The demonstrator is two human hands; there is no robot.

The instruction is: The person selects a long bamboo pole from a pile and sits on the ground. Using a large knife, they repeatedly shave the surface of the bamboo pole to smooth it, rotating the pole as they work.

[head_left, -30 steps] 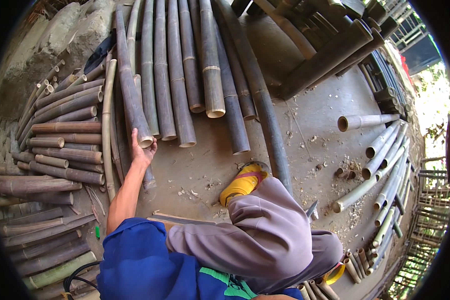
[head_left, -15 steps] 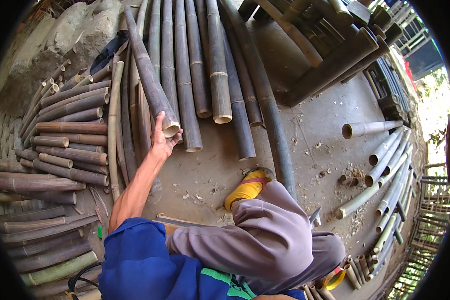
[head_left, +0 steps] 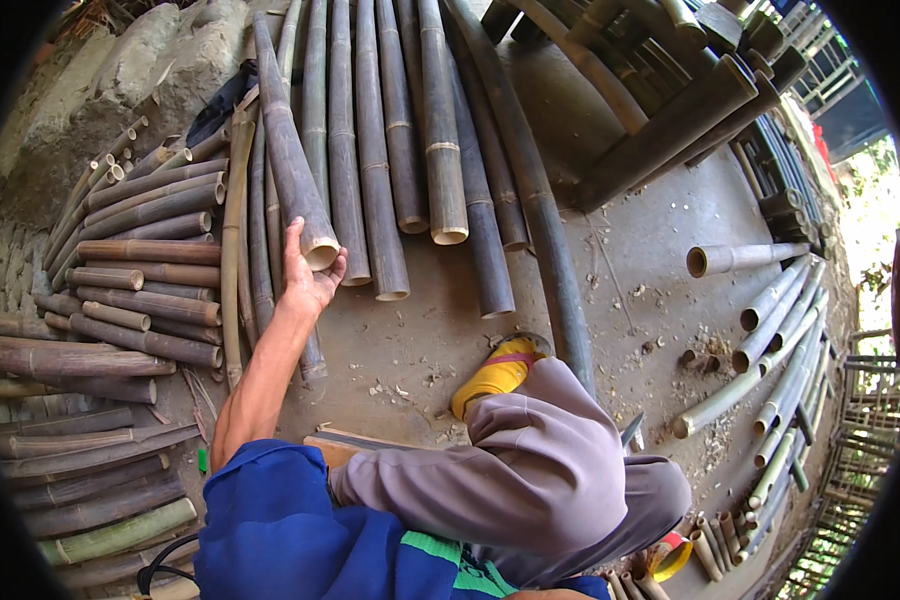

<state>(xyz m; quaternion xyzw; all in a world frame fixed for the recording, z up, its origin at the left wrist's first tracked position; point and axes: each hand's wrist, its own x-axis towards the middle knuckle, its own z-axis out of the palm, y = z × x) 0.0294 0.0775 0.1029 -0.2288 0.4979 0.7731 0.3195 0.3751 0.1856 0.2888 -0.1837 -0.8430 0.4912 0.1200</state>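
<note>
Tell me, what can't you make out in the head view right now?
All in the head view:
Right hand: unseen; outside the picture or behind the body, I can't tell which.
Left hand: palm partly hidden by the held bamboo pole.
Flat wooden piece: partly covered by the trousers.
Middle bamboo poles: far ends cut off by the top edge.

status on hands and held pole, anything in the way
Left hand holding dark bamboo pole by its near end. Right hand out of view. Other poles close alongside.
</note>
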